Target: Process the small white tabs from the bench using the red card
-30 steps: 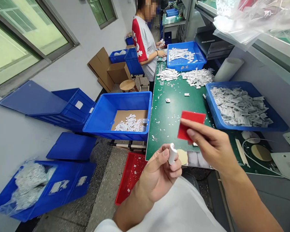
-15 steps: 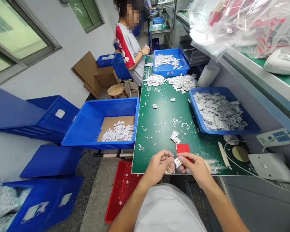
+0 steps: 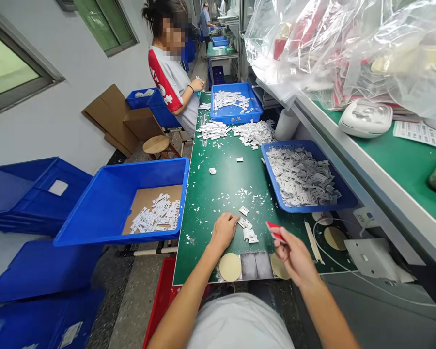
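Separated since the earlier view, the left hand point(image 3: 223, 232) is laid open on the green mat point(image 3: 203, 228), fingers released, just beside small white pieces point(image 3: 247, 230). A red card point(image 3: 275, 231) is pinched by the right hand point(image 3: 294, 257). Pieces could be scattered by a careless brush; a loosened pinch could drop the card.

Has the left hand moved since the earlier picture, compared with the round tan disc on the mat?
Yes. The left hand has moved forward, away from the person, past the round tan disc.
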`<state>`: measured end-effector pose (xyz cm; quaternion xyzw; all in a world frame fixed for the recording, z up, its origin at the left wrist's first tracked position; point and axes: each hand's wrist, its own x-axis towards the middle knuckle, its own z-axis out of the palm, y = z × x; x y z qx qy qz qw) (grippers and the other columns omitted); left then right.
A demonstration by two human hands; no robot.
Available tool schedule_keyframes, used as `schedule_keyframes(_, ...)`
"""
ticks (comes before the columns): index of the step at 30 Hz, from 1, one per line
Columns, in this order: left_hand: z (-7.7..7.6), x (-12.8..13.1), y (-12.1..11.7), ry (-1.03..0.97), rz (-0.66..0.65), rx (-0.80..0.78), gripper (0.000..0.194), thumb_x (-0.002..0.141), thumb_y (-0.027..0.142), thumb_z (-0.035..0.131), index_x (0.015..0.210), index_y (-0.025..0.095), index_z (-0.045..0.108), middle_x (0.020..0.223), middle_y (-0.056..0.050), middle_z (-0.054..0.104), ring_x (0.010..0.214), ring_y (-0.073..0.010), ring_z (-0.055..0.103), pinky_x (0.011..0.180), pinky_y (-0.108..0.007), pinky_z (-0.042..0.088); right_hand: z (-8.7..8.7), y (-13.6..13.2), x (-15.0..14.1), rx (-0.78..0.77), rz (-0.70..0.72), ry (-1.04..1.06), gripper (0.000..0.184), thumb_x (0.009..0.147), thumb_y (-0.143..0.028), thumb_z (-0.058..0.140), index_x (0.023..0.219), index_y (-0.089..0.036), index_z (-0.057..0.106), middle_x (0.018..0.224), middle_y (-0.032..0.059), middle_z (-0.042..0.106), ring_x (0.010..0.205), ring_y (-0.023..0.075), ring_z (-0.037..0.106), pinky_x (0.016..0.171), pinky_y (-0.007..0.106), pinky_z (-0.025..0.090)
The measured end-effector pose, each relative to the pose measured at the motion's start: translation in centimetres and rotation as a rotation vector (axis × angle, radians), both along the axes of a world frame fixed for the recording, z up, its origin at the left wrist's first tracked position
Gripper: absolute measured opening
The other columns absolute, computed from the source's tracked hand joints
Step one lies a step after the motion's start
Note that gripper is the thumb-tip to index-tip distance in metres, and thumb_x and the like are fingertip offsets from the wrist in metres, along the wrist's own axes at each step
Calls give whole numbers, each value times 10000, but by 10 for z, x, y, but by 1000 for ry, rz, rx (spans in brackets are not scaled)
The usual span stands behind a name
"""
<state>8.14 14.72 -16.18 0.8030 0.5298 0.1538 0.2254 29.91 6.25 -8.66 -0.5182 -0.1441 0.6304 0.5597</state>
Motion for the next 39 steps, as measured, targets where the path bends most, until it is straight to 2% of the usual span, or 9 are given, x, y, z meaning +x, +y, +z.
schedule_keyframes(10,15,-43,-22,-345,289,-119,198,925,233,536,1079,169,642,1002,-102,678,953,-221,628,894,-396,507,4,-7,-41,94,127,-141,494,844,-477,751,1225,-168,697,672,1,634,475,31,399,462,142,304)
schedule_keyframes(14,68,-57,-57,-1252,502,-576,322,849,347,728,1103,193,603,933,-35,669,760,-101,631,642,-184,505,37,-18,-63,235,262,-168,330,904,-418,699,1192,-259,731,718,-5,653,552,55,508,496,139,371)
schedule_keyframes(16,104,-61,-80,-1721,551,-938,395,720,304,864,1019,183,635,854,-3,641,697,-60,603,571,-117,466,63,-24,-72,414,580,-80,257,924,-395,675,1138,-288,768,718,1,685,548,70,557,512,161,423)
schedule_keyframes(19,149,-66,-110,-1893,462,-1278,376,644,266,919,889,142,662,747,9,609,619,-42,567,514,-90,454,100,-25,-86,689,1067,-67,228,950,-360,634,1096,-283,791,723,31,736,580,123,640,570,226,510)
schedule_keyframes(25,180,-79,-136,-1923,358,-1350,379,612,292,939,855,126,700,686,15,582,548,-11,493,468,-65,385,133,-20,-108,815,1019,-349,280,980,-334,580,1212,-320,735,759,8,753,605,128,649,601,239,544)
schedule_keyframes(30,176,-85,-143,-1804,263,-773,214,679,279,893,800,191,741,725,-2,623,659,-76,559,608,-167,469,133,-27,-116,591,469,-620,315,987,-338,569,1271,-310,704,814,24,759,623,132,641,618,240,546)
schedule_keyframes(33,163,-88,-151,-1441,397,-98,246,727,161,840,945,258,779,863,-23,722,815,-151,648,783,-270,534,133,-34,-121,716,808,-425,374,975,-348,587,1338,-289,658,762,25,738,566,128,612,568,244,533)
schedule_keyframes(35,155,-92,-157,-1259,450,190,370,703,82,832,997,299,779,924,-22,763,868,-188,685,817,-317,552,135,-36,-125,711,758,-453,392,972,-348,596,1356,-282,642,746,22,717,588,130,601,586,247,532)
schedule_keyframes(39,159,-96,-158,-1266,391,253,311,643,37,861,827,276,783,851,-16,782,848,-190,724,802,-306,579,140,-31,-129,636,594,-419,343,950,-361,637,1283,-304,696,717,6,702,557,115,572,530,217,495)
